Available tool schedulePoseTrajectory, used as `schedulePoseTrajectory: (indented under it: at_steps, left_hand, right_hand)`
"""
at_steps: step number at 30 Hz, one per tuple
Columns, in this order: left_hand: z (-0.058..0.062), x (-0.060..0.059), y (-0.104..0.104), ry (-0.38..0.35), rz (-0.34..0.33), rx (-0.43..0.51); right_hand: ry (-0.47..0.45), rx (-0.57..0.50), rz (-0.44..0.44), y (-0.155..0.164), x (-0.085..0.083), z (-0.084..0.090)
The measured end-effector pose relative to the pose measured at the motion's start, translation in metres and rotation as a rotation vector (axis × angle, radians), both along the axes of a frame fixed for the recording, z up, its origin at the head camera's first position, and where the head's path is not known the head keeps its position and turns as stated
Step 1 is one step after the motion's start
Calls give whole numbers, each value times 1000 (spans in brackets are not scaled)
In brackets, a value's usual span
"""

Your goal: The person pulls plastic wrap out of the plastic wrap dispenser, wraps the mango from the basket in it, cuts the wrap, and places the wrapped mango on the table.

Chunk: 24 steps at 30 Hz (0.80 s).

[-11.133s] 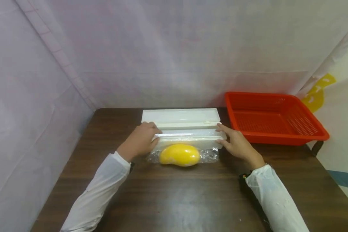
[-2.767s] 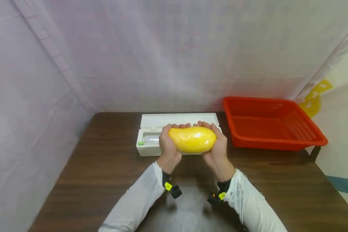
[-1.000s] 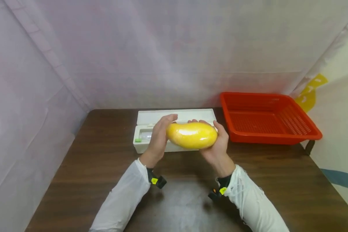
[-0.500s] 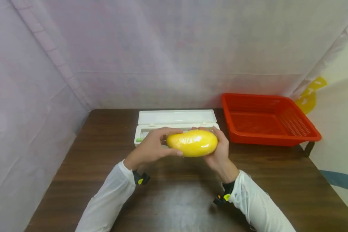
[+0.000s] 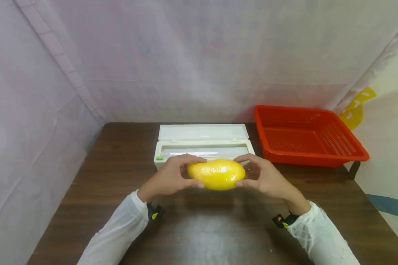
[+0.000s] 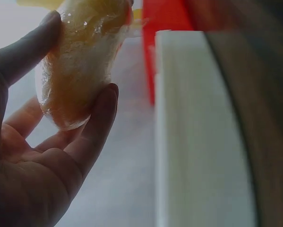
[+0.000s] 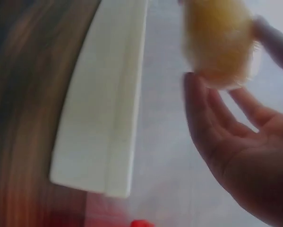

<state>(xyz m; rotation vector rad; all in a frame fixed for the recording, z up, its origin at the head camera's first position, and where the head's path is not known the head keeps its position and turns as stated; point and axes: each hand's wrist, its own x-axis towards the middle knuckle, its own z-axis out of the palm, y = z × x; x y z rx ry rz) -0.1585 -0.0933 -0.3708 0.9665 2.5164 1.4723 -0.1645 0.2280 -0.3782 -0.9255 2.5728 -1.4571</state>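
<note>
A yellow mango, tightly covered in shiny clear plastic wrap, is held level above the table in front of the box. My left hand grips its left end, thumb on the near side and fingers on the far side. At the other end my right hand grips it the same way. Creased film shows on the mango in the left wrist view; it looks blurred in the right wrist view. Just behind stands a white cling film box, lid tipped back, with a film roll inside.
A red plastic basket with perforated walls stands at the back right of the dark wooden table. A pale sheet hangs behind the table. A green slider sits at the box's left front corner.
Earlier the mango lay on film before the box; then both hands cupped it raised. Since then each hand has turned to grip an end, and the mango has come lower and nearer.
</note>
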Motion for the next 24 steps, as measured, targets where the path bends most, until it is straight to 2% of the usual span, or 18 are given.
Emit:
schedulePoseTrajectory:
  at_steps: [4, 9, 13, 18, 24]
  left_hand:
    - [-20, -2, 5, 21, -11, -72]
    - [-40, -4, 6, -17, -16, -117]
    - [-49, -5, 6, -62, -13, -171]
    - [-56, -5, 6, -64, 0, -264]
    - [-62, -2, 5, -83, -7, -293]
  right_hand:
    - [-71, 53, 37, 4, 0, -13]
    - [-147, 50, 101, 4, -4, -32]
    - [-147, 47, 147, 1, -8, -44]
    - [-142, 90, 160, -2, -10, -53]
    - [-142, 132, 152, -4, -8, -56]
